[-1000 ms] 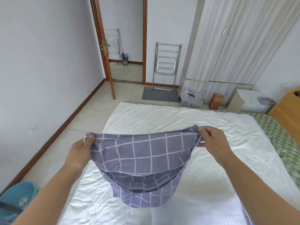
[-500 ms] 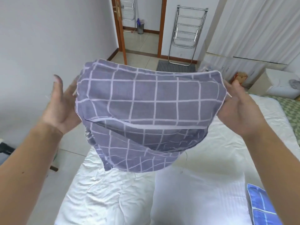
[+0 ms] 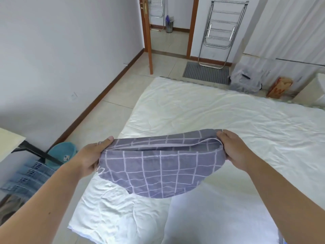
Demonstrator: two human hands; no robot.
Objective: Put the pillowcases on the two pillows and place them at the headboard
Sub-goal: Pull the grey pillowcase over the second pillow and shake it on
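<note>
A grey-purple checked pillowcase (image 3: pixel 158 166) hangs stretched between my two hands above the bed, its open edge facing up. My left hand (image 3: pixel 93 155) grips its left corner, thumb on top. My right hand (image 3: pixel 232 148) grips the right corner with fingers curled over the hem. Below the pillowcase a bare white pillow (image 3: pixel 219 217) lies on the white quilt (image 3: pixel 211 111). A blue checked corner of another cloth (image 3: pixel 281 238) peeks in at the bottom right edge.
To the left of the bed are a teal basin (image 3: pixel 61 152), a blue crate (image 3: pixel 28 176) and a table corner (image 3: pixel 8 141). Beyond the bed's far edge stand a metal rack (image 3: pixel 219 32), a grey mat (image 3: pixel 205 72), a plastic bag (image 3: pixel 246 81) and a wardrobe (image 3: pixel 290 29).
The pillowcase was lifted up before my face half a second ago; now both hands have lowered it back over the bed, still holding its corners, and it hangs as a shallower pouch.
</note>
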